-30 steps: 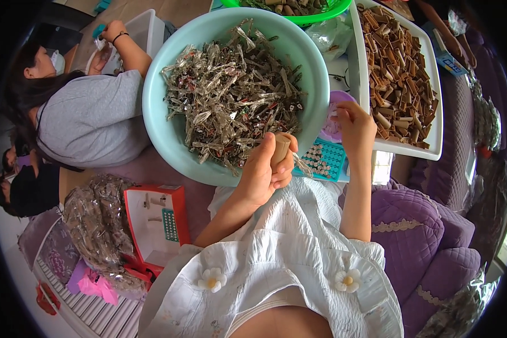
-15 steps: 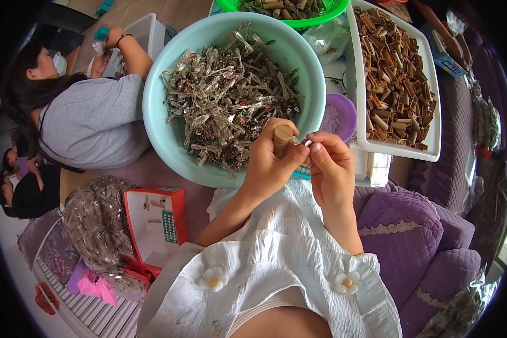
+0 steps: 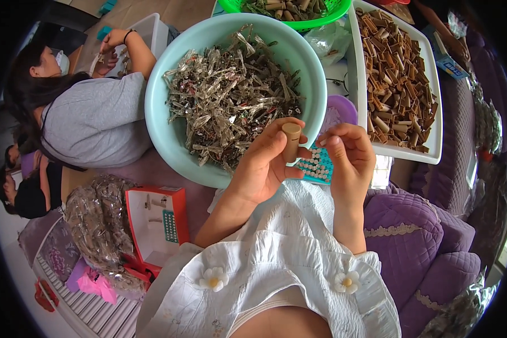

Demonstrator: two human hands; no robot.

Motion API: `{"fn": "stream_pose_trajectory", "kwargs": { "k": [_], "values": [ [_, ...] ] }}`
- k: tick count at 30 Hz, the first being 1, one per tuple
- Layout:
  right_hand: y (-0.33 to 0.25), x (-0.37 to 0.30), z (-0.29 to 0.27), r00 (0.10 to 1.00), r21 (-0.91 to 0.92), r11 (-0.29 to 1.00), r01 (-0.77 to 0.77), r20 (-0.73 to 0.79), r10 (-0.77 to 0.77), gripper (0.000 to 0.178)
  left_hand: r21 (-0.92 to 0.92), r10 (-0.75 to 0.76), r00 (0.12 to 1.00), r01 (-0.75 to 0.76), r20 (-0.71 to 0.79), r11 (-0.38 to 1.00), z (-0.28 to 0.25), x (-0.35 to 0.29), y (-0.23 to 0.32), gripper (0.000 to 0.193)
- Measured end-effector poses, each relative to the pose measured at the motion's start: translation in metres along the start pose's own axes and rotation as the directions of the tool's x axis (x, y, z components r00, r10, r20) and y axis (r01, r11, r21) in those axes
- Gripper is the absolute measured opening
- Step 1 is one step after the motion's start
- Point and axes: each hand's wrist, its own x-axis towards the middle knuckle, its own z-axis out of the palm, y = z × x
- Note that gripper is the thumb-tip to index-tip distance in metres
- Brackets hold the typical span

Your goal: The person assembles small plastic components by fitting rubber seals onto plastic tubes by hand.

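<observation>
My left hand [image 3: 262, 166] is closed round a short brown cylinder [image 3: 290, 141], which stands upright between thumb and fingers with its round end up. To its right, my right hand [image 3: 352, 160] has thumb and forefinger pinched together; whatever they hold is too small to make out. Beneath and between the hands lies a teal tray [image 3: 307, 174] with rows of small white round pieces. Just beyond the right hand is a purple bowl [image 3: 350, 107] of small white pieces, partly hidden by the fingers.
A large pale green basin [image 3: 154, 121] of clear-wrapped small parts stands ahead. At right is a white bin [image 3: 357, 62] of brown curved pieces, with a green basket [image 3: 296, 24] behind. A red-edged box [image 3: 177, 217] lies at left, near a person in grey [image 3: 96, 124].
My hands have drawn apart, the right one moving right, off the brown cylinder. The cylinder is now more upright in my left hand, and more of the teal tray shows.
</observation>
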Motion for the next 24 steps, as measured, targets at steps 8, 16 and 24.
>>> {"fn": "stream_pose_trajectory", "kwargs": {
  "k": [8, 16, 24],
  "values": [
    [-0.008, 0.002, 0.006, 0.998, -0.142, 0.989, 0.029, 0.051, -0.022, 0.008, -0.31, -0.1, 0.995, 0.101, 0.019, 0.945, 0.01, -0.004, -0.001, 0.033],
    [0.001, 0.005, 0.005, 0.989, -0.162, 0.979, 0.127, 0.101, -0.111, 0.006, -0.174, -0.113, 0.992, 0.122, 0.058, 0.977, 0.01, -0.004, -0.003, 0.036],
    [0.005, 0.004, 0.002, 0.985, -0.327, 0.933, 0.152, 0.123, -0.117, 0.005, -0.146, -0.126, 0.992, 0.122, -0.013, 0.982, 0.011, -0.004, -0.007, 0.033]
  ]
}}
